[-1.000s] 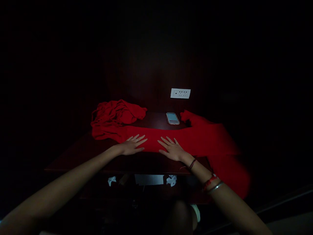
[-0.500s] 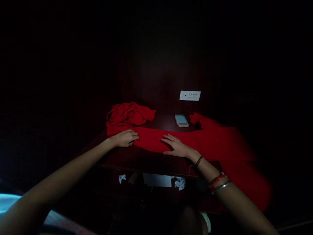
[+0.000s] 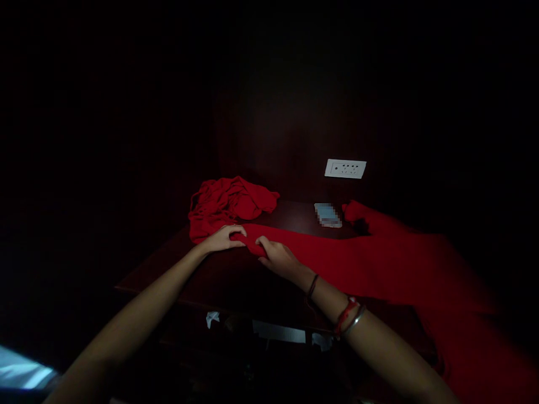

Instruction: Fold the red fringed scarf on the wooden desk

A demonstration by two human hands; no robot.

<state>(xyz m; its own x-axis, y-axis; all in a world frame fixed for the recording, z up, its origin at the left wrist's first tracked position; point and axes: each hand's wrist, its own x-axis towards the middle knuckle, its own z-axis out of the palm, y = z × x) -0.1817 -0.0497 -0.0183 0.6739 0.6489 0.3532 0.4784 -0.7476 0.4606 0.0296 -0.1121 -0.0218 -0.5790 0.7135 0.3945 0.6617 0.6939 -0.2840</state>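
Observation:
A long strip of red cloth (image 3: 345,258) lies across the dark table, running off to the right and hanging over its edge. My left hand (image 3: 225,238) grips the cloth near its left end, thumb and fingers curled around the edge. Close beside it, my right hand (image 3: 278,257) is closed on the same cloth, with fingers bent over a bunched bit. Behind my left hand sits a crumpled heap of red fabric (image 3: 236,202) with loose strings.
A phone with a blurred screen (image 3: 328,215) lies on the table (image 3: 295,213) behind the cloth. On the dark wall is a white socket panel (image 3: 345,169). Below the tabletop, a shelf holds scraps of white paper (image 3: 213,319) and a pale flat piece (image 3: 280,331).
My right hand has moved left toward my left hand and gone from lying flat on the cloth to gripping it. The view has shifted slightly left.

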